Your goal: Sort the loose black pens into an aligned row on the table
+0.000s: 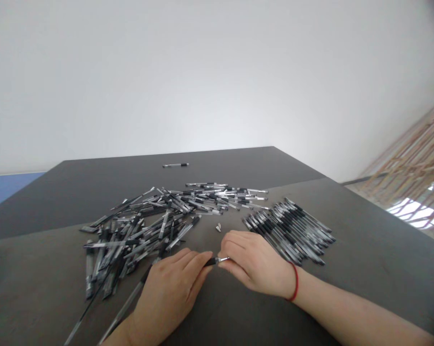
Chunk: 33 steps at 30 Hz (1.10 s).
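Note:
My left hand (168,290) grips the barrel of a black pen (212,261) near its front end, low on the dark table (364,230). My right hand (251,262), with a red cord on the wrist, pinches the pen's metal tip. A small loose metal cone (218,227) lies just beyond my right hand. A scattered heap of pens (148,230) spreads to the left and behind. A neater row of pens (289,228) lies to the right of my right hand.
One single pen (175,165) lies far back on the table. A white wall rises behind the table. Wooden slats (415,158) and a bright patch show at the right. A blue strip of floor (8,185) is at the left.

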Available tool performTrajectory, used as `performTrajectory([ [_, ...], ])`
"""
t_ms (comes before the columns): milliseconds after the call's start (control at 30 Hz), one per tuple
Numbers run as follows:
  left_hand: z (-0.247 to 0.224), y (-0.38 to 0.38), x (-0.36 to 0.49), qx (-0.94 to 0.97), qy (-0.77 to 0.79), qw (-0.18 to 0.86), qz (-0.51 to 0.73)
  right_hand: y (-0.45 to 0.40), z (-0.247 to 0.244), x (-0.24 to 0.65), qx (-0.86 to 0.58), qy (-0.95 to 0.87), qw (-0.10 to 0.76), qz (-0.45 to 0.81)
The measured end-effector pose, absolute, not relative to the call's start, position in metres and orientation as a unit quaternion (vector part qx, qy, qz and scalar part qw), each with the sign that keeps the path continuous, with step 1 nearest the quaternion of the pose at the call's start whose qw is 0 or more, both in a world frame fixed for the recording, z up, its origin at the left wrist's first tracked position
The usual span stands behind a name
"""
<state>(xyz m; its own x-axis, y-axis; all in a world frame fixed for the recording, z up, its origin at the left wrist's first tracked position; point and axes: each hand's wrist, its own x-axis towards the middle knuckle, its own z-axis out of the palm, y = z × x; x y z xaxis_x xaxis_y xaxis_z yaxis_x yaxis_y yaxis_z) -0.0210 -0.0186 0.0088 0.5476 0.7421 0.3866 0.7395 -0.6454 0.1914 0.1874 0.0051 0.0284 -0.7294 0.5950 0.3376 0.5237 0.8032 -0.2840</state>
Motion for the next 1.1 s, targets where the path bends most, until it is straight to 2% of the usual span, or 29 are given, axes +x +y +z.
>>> performTrajectory([
  [200,0.009,-0.018,-0.014,0.871,0.479,0.054,0.096,0.017,0.029,0.195,-0.348,-0.892,0.238,0.163],
  [333,0.014,-0.019,-0.009,0.872,0.482,0.052,0.061,0.037,0.026,0.195,-0.415,-0.859,0.259,0.152],
  [767,0.017,-0.022,-0.009,0.881,0.464,0.043,0.083,0.098,0.032,0.124,-0.315,-0.946,0.082,-0.001],
  [1100,0.014,-0.021,-0.009,0.881,0.461,0.038,0.097,0.104,0.036,0.106,-0.229,-0.973,-0.010,-0.016],
])
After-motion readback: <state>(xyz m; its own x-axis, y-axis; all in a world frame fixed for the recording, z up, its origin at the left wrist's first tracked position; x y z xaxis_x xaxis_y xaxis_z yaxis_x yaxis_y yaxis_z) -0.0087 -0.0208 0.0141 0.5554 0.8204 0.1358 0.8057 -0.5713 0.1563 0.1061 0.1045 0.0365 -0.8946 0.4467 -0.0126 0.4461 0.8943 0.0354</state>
